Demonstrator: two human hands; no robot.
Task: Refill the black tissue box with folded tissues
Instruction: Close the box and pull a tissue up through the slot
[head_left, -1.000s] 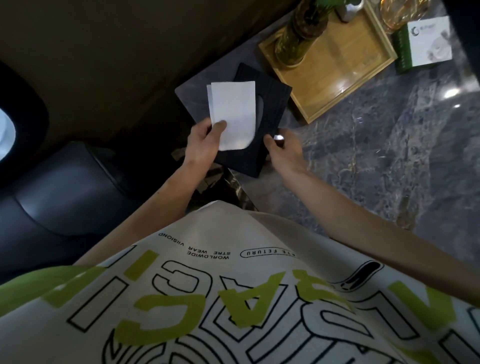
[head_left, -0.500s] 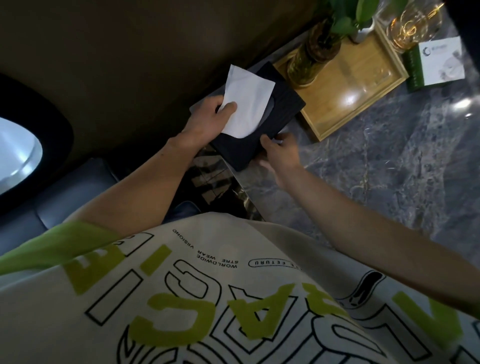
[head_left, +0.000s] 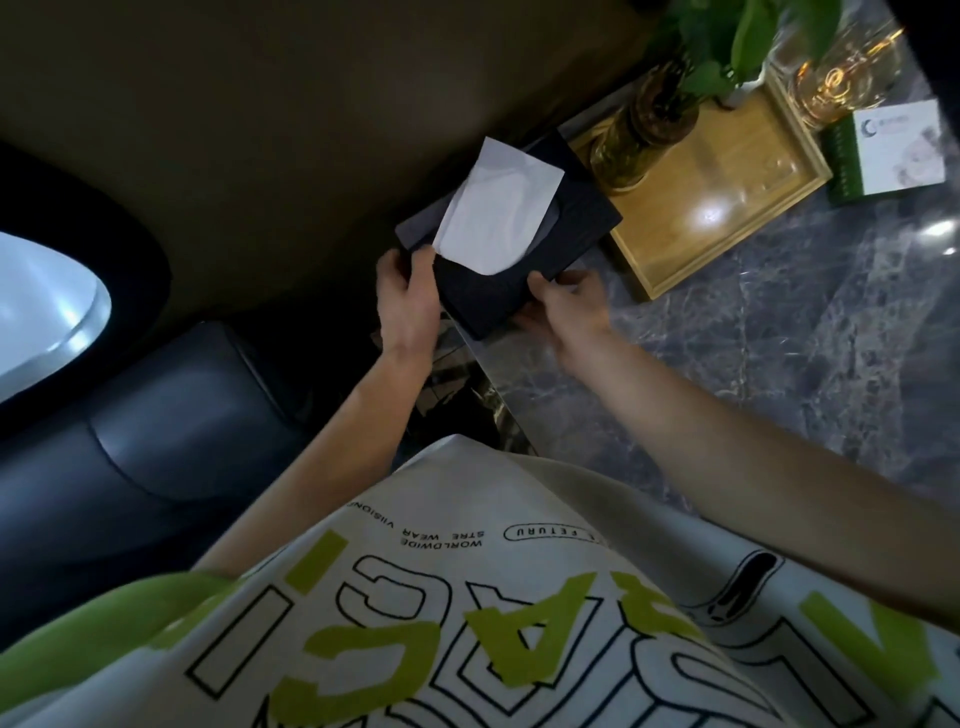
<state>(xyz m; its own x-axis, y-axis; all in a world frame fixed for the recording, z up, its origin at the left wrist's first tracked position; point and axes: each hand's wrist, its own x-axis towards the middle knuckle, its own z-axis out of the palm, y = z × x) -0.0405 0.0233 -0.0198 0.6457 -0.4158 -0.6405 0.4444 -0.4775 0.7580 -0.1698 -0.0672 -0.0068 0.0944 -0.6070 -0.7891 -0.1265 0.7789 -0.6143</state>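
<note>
– Left hand (head_left: 408, 296) has come off the tissue (head_left: 496, 218) it was pinching half a second ago and gone to the near left edge of the black tissue box (head_left: 483, 296).
– So what holds what?
– Its thumb lies on top and it grips that edge. The right hand (head_left: 571, 306) grips the near right corner the same way. Nothing holds the tissue, which stands loose out of the slot, upper centre of the frame.
– And the box?
– At the table (head_left: 779, 374) corner, just beside the wooden tray (head_left: 727, 218), farther up the frame than before. Whether it rests flat or is lifted, I cannot tell.
– Meaning?
– I'd judge the refill done; what's left is setting the box in place.
</note>
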